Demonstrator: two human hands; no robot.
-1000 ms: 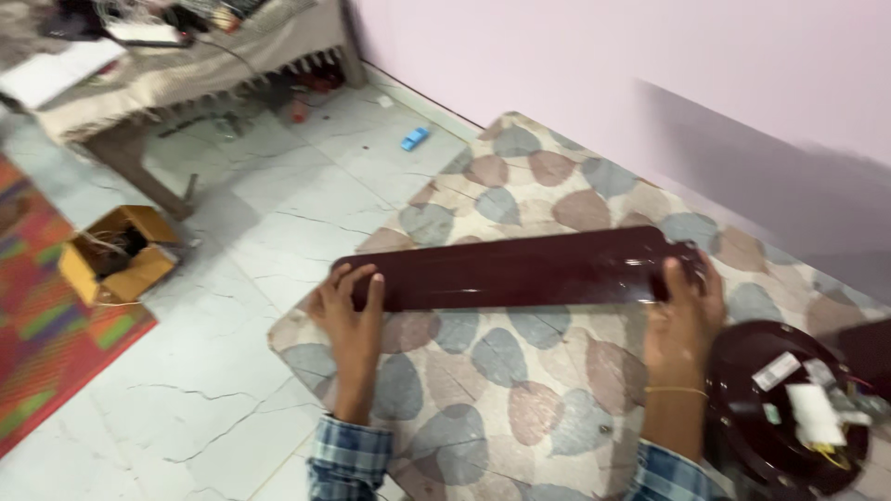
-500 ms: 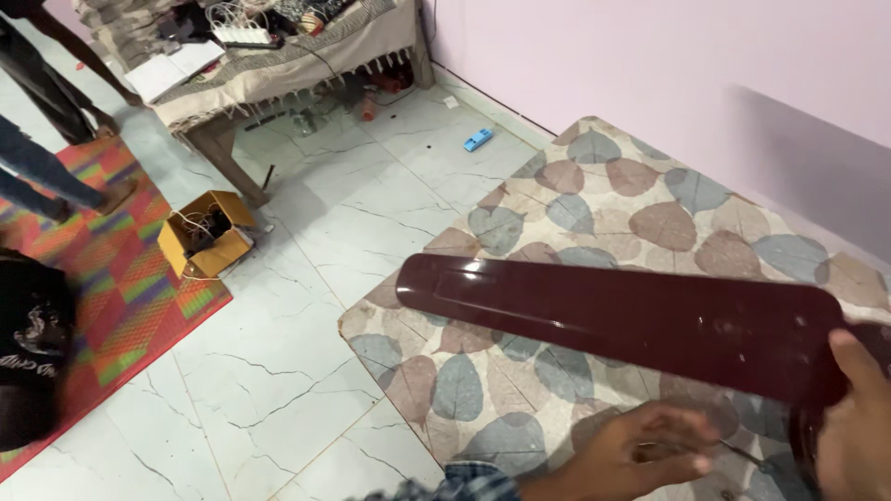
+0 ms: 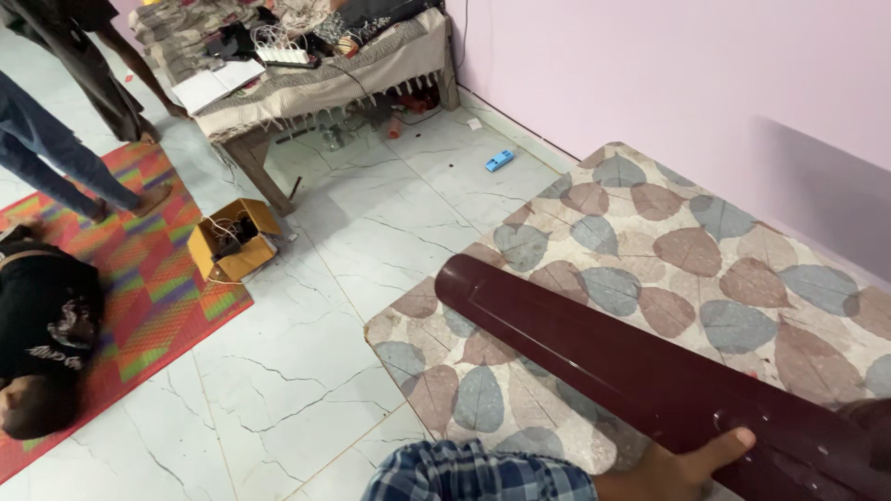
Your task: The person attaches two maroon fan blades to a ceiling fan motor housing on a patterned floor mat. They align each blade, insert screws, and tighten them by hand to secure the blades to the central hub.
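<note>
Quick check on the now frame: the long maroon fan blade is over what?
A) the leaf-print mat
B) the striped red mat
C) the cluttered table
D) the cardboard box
A: the maroon fan blade stretches across the leaf-print mat, with the left hand pressed to its near edge; the striped red mat lies well off to the side.

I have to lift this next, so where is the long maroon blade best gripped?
Probably by its long edges near the wider near end, where the left hand already clasps the maroon blade. It is flat, glossy and long, slanting out over the leaf-patterned mat, so come from below at the edge; a second hold further along would steady it.
</note>
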